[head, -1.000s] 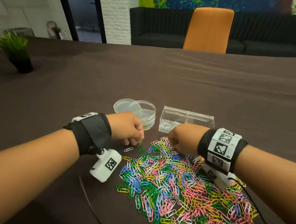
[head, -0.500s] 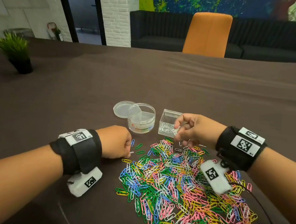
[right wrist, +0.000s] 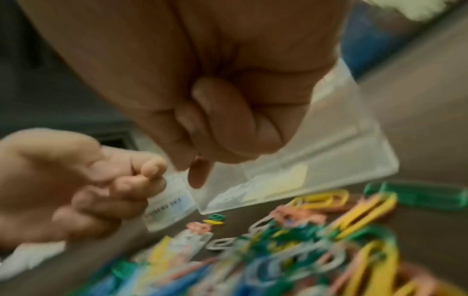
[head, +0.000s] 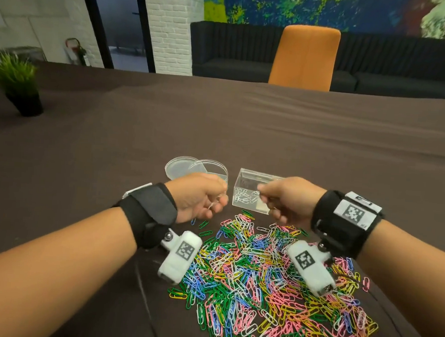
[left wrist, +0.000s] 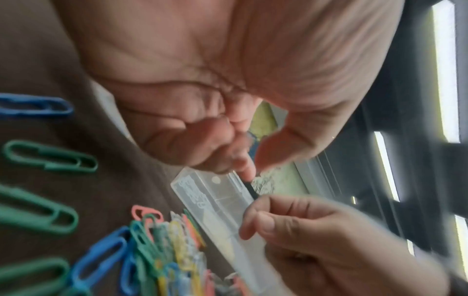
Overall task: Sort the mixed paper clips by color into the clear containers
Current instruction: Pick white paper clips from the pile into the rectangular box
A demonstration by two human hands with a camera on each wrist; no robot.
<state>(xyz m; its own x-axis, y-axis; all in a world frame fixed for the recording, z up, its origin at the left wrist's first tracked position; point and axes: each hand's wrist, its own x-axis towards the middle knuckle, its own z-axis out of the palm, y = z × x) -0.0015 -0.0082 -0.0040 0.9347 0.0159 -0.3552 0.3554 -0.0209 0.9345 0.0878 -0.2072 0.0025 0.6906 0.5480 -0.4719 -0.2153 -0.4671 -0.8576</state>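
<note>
Comparing with a second ago, we see both hands have come up off the pile (head: 269, 283): the left hand (head: 201, 195) was down at the pile's far left edge and now hovers in front of the round tub (head: 211, 167), fingers curled, pinching what looks like a white clip (head: 210, 206). The right hand (head: 287, 198) has lifted to the square box (head: 248, 193), thumb and fingers pinched; whether it holds a clip we cannot tell. White clips already lie in the box, the tub looks empty, so sorting has barely begun; the pile sits near us on the brown table (head: 219, 121). Head view shows the layout; the left wrist view shows the right hand (left wrist: 316, 230) close to the box (left wrist: 217, 198), blurred. Right wrist view alone shows the tub's label (right wrist: 167, 206).
</note>
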